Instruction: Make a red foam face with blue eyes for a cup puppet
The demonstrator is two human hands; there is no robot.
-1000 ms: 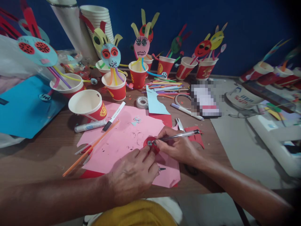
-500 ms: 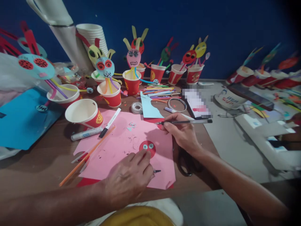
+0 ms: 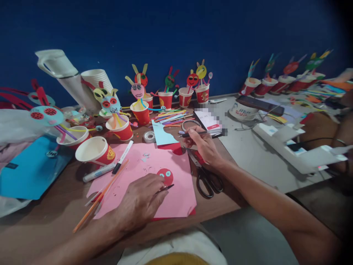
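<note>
My left hand (image 3: 145, 197) rests on a pink paper sheet (image 3: 176, 200), its fingertips at a small red paper disc (image 3: 167, 180) with two light-blue eyes. Between its thumb and fingers, a small dark pointed thing (image 3: 168, 187), perhaps a pen cap, sticks out. My right hand (image 3: 205, 147) grips a slim dark pen (image 3: 186, 135), held level with its tip beside a cut light-blue paper (image 3: 164, 135). Below that hand lie black-handled scissors (image 3: 204, 175) with the blades partly apart. Paper scraps (image 3: 145, 156) are scattered on the pink sheet.
Left of the sheet are an upright-lying marker (image 3: 123, 156), a glue tube (image 3: 99, 172), an orange straw (image 3: 102, 195) and a tilted paper cup (image 3: 95, 151). Behind stand several cups with paper-faced figures (image 3: 140, 112), a tape roll (image 3: 149, 137) and a phone (image 3: 208, 119).
The camera view has shifted. My right hand with the pen has moved slightly away from the disc, uncovering more of the scissors. The left hand stays at the disc.
</note>
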